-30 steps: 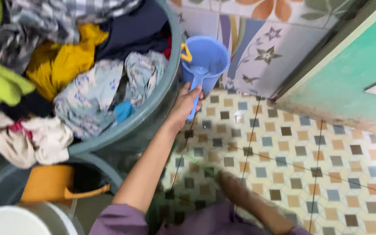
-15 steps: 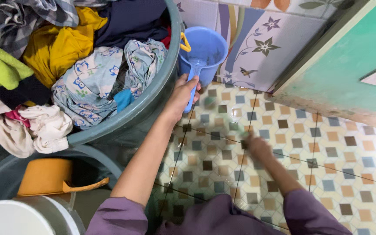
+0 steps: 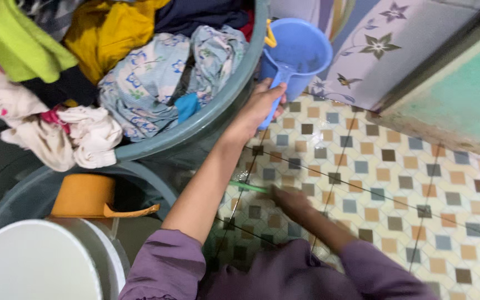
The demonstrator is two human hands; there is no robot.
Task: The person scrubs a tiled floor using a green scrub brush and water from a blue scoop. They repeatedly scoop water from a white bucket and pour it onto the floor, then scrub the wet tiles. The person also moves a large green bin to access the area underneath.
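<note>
Nearest the camera, purple sleeves cover both upper arms, and to the left stands a round white lid (image 3: pixel 31 261) beside an orange dipper (image 3: pixel 93 197) that sits inside a grey tub (image 3: pixel 151 178). The right hand (image 3: pixel 287 201) is low over the patterned floor tiles (image 3: pixel 418 183), blurred, holding a thin green handle (image 3: pixel 248 187) that sticks out to its left; whether the fingers are curled tight around it cannot be told, and what the handle belongs to is hidden in the blur. Further out, the left hand (image 3: pixel 259 108) reaches past the tub, its fingers wrapped around the long handle of a blue plastic water dipper (image 3: pixel 298 53). The dipper hangs upright just beside the rim of a large grey-green laundry basin (image 3: pixel 218 108), close to the flowered wall tiles (image 3: pixel 384 50). The basin is heaped with clothes (image 3: pixel 140 72): floral blue-and-white cloth, yellow, lime green, navy and cream pieces spilling over its edge.
</note>
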